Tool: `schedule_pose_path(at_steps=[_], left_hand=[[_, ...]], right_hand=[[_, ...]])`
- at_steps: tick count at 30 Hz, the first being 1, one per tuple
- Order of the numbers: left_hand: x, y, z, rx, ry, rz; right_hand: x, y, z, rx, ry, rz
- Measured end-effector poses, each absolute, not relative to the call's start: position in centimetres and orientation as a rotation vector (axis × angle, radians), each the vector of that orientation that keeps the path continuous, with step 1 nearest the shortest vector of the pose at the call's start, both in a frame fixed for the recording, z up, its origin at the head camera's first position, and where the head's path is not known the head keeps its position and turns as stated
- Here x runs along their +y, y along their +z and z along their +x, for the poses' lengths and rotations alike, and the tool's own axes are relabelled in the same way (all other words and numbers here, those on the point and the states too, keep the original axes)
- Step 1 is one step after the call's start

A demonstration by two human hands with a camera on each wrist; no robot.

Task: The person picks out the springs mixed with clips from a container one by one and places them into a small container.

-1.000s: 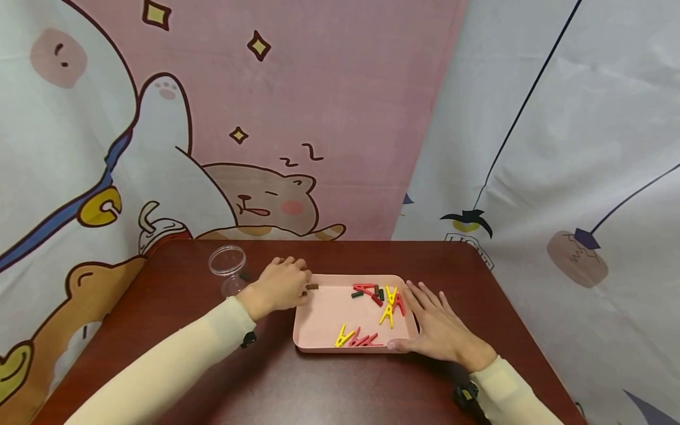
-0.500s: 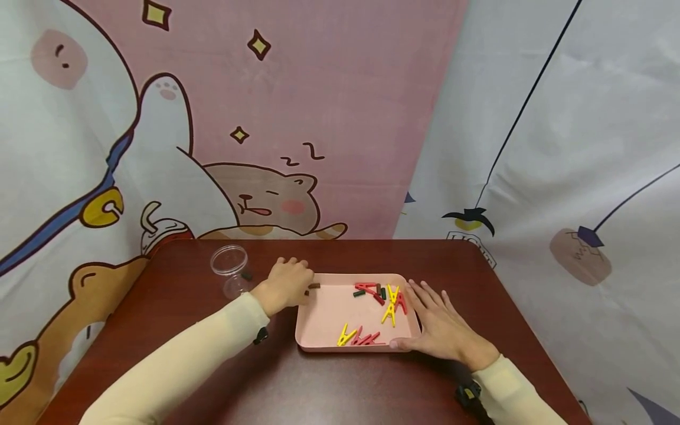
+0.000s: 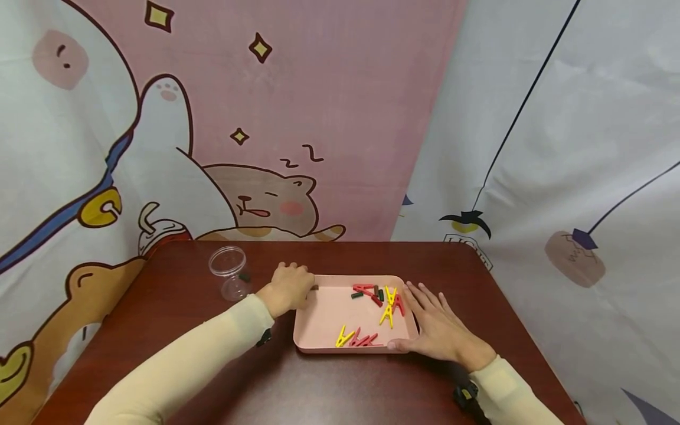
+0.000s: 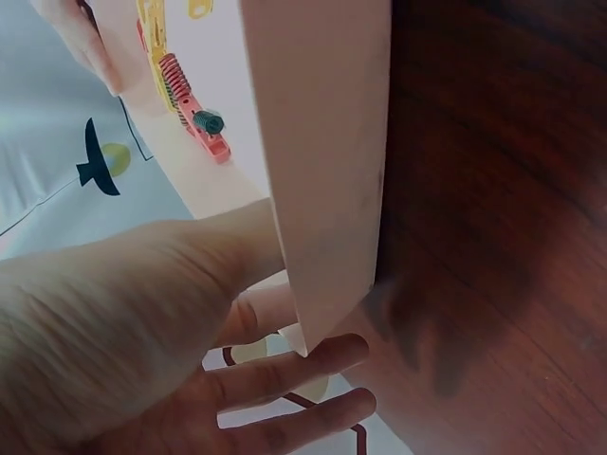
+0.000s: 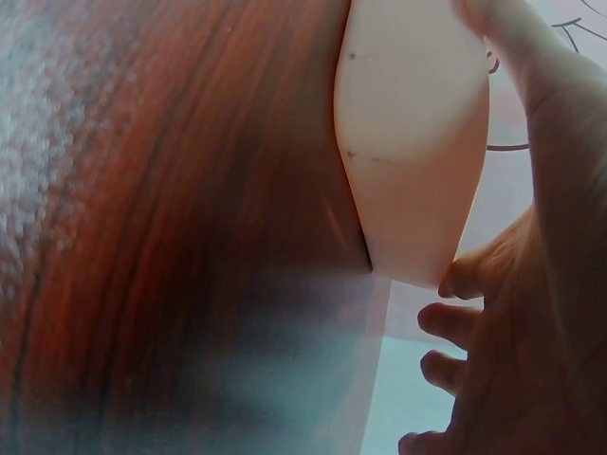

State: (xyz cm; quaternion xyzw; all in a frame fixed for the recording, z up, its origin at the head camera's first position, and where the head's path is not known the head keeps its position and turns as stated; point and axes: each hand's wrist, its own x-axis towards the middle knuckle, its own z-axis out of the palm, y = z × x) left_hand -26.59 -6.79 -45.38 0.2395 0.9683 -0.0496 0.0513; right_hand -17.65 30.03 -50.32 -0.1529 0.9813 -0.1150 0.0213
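Observation:
A pink tray holds yellow clothespins, red clothespins and short dark green cylinders, plus brown and red ones. My left hand is at the back left corner, beside a brown cylinder it mostly covers. In the left wrist view its thumb reaches inside the tray wall, while other fingers extend outside the corner; I cannot tell whether it pinches anything. My right hand rests along the right side with fingers spread, thumb at the front rim.
A clear jar stands left of the tray, a dark green cylinder showing through its side. Everything stands on a dark brown wooden table. Behind it hangs a cartoon-printed cloth.
My left hand has shifted slightly right over the tray corner, now covering more of the brown cylinder. More of the jar shows. The right hand keeps its place.

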Motion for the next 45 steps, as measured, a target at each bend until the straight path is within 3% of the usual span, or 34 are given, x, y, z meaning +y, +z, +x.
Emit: schedule_pose_path(at_steps=[45], left_hand=[[-8.8, -45.2, -25.8, 3.046, -0.03, 0.878]], right_hand=[[30.3, -50.6, -17.7, 3.054, -0.37, -0.513]])
